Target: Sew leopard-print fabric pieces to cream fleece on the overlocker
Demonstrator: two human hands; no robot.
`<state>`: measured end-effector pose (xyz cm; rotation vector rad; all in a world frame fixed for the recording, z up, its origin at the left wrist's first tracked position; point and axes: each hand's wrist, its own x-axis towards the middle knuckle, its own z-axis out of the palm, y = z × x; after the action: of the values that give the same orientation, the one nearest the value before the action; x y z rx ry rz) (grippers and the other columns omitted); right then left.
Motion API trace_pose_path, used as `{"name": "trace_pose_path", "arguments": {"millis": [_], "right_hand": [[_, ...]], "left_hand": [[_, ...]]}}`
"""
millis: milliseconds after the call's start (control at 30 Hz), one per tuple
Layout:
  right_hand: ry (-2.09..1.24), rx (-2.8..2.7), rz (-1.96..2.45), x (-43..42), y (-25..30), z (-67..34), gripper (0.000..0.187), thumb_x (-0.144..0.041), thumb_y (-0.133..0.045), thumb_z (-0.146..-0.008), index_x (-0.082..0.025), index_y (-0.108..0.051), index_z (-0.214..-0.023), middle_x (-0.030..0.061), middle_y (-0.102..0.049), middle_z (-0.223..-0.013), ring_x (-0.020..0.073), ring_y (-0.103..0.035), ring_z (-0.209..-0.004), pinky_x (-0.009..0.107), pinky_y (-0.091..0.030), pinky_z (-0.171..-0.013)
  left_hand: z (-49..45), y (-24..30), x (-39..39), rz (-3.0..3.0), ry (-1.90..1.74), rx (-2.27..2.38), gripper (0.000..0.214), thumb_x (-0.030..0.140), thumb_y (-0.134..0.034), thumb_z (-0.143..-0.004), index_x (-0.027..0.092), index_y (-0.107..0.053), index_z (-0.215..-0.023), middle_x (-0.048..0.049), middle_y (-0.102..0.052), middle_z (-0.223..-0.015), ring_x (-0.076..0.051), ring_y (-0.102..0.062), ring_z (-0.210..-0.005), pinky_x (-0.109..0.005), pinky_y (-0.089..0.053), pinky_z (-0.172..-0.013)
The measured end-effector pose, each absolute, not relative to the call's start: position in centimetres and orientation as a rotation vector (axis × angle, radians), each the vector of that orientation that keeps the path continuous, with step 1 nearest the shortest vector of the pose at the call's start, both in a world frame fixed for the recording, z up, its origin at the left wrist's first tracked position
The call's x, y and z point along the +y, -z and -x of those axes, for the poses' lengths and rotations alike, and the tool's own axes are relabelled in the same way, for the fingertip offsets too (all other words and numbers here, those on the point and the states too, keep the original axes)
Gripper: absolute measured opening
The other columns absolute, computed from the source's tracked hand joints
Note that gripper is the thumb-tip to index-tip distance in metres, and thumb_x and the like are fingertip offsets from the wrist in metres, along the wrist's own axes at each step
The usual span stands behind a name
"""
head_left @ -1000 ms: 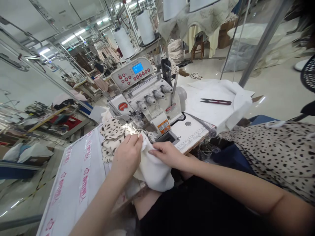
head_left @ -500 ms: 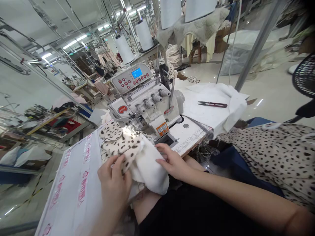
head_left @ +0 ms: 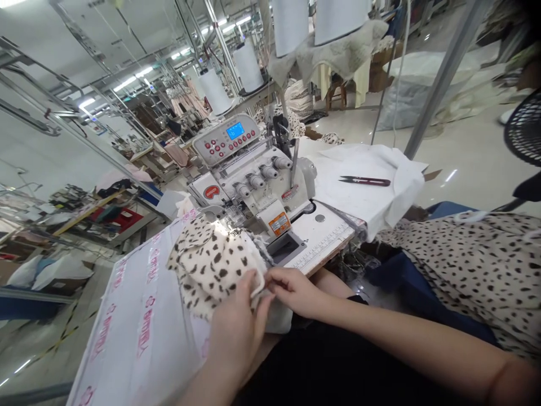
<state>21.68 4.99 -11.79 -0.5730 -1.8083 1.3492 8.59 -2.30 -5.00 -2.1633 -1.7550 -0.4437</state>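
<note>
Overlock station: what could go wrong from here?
1. The left hand and right hand meet at the near edge of the spotted fabric; its layers might shift out of line there.
2. The fabric bunches at the overlock sewing machine's lit stitching area, so a fold could get caught.
3. Thread snips lie loose on white cloth; a tug might knock them off.

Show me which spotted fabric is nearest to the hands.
The spotted cream plush fabric before the white sewing machine; left hand and right hand are at its edge. Beige spotted cloth at right and spotted pieces behind lie farther.
</note>
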Motion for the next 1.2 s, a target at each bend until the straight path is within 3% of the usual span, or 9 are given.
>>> {"name": "trace_pose_path", "arguments": {"millis": [67, 133, 267, 400, 500, 700, 967, 1200], "right_hand": [[-1.329, -1.796, 0.607, 5.3, 11.9, -22.1, 0.020, -0.005, -0.044, -0.071, -0.017, -0.056, -0.082, 0.0022, -0.057, -0.081, 0.0147, -0.053, -0.077, 0.026, -0.040, -0.071], [-1.337, -1.720, 0.659, 5.6, 12.0, -22.3, 0.024, -0.009, -0.050, -0.072, -0.017, -0.053, -0.094, 0.0034, -0.056, -0.089, 0.0153, -0.051, -0.081, 0.027, -0.040, -0.072], [-1.478, -1.517, 0.668, 6.3, 11.9, -21.9, 0.045, -0.022, -0.057, -0.074, -0.019, -0.038, -0.114, 0.0001, -0.050, -0.083, 0.0122, -0.046, -0.068, 0.024, -0.038, -0.061], [-1.466, -1.675, 0.672, 6.7, 11.7, -21.4, 0.013, -0.027, -0.056, -0.075, -0.016, -0.050, -0.081, -0.0036, -0.043, -0.065, 0.0108, -0.040, -0.060, 0.023, -0.032, -0.056], [-1.425, -1.754, 0.681, 6.7, 11.8, -21.4, 0.020, -0.028, -0.053, -0.077, -0.016, -0.044, -0.064, -0.0039, -0.039, -0.061, 0.0101, -0.037, -0.059, 0.022, -0.028, -0.054], [-1.394, -1.763, 0.701, 6.5, 12.4, -21.3, 0.026, -0.029, -0.051, -0.078, -0.017, -0.037, -0.060, -0.0048, -0.034, -0.058, 0.0092, -0.034, -0.057, 0.022, -0.025, -0.052], [-1.360, -1.788, 0.713, 6.3, 12.6, -21.1, 0.026, -0.029, -0.050, -0.078, -0.017, -0.036, -0.060, -0.0046, -0.035, -0.058, 0.0094, -0.034, -0.057, 0.022, -0.025, -0.052], [-1.305, -1.822, 0.719, 6.2, 12.2, -21.6, 0.027, -0.024, -0.050, -0.079, -0.017, -0.033, -0.059, -0.0045, -0.035, -0.059, 0.0092, -0.036, -0.058, 0.021, -0.026, -0.053]], "left_hand": [[-7.7, 5.1, -1.9, 2.091, 0.417, -1.757, 0.033, 0.026, -0.054, -0.079, 0.016, -0.045, -0.109, -0.0032, -0.061, -0.075, -0.016, -0.057, -0.057, -0.027, -0.044, -0.052], [-6.9, 4.7, -1.5, 2.101, 0.467, -1.680, 0.017, 0.018, -0.053, -0.078, 0.017, -0.050, -0.094, -0.0057, -0.058, -0.082, -0.018, -0.057, -0.073, -0.031, -0.046, -0.066], [-6.6, 4.3, -0.3, 2.101, 0.744, -1.549, 0.013, 0.011, -0.055, -0.074, 0.017, -0.044, -0.077, -0.0093, -0.052, -0.094, -0.019, -0.051, -0.090, -0.033, -0.044, -0.078], [-6.9, 5.2, 1.1, 1.986, 0.735, -1.502, 0.034, 0.023, -0.062, -0.072, 0.012, -0.045, -0.100, -0.0071, -0.053, -0.085, -0.018, -0.052, -0.080, -0.031, -0.044, -0.071], [-6.7, 5.2, 1.6, 1.881, 0.491, -1.556, 0.048, 0.027, -0.060, -0.073, 0.009, -0.045, -0.115, -0.0072, -0.054, -0.082, -0.020, -0.051, -0.077, -0.035, -0.040, -0.071], [-6.9, 3.3, 1.8, 1.897, 0.442, -1.575, 0.027, 0.016, -0.056, -0.073, 0.014, -0.061, -0.100, -0.0081, -0.055, -0.085, -0.022, -0.048, -0.082, -0.037, -0.037, -0.073], [-7.6, 3.9, 2.5, 2.106, 0.479, -1.416, 0.029, 0.003, -0.048, -0.072, 0.004, -0.059, -0.099, -0.0079, -0.051, -0.074, -0.019, -0.044, -0.073, -0.032, -0.041, -0.067], [-6.7, 3.8, 2.7, 2.211, 0.513, -1.341, 0.030, 0.001, -0.045, -0.073, 0.004, -0.056, -0.101, -0.0080, -0.051, -0.074, -0.019, -0.044, -0.074, -0.032, -0.043, -0.066]]}}
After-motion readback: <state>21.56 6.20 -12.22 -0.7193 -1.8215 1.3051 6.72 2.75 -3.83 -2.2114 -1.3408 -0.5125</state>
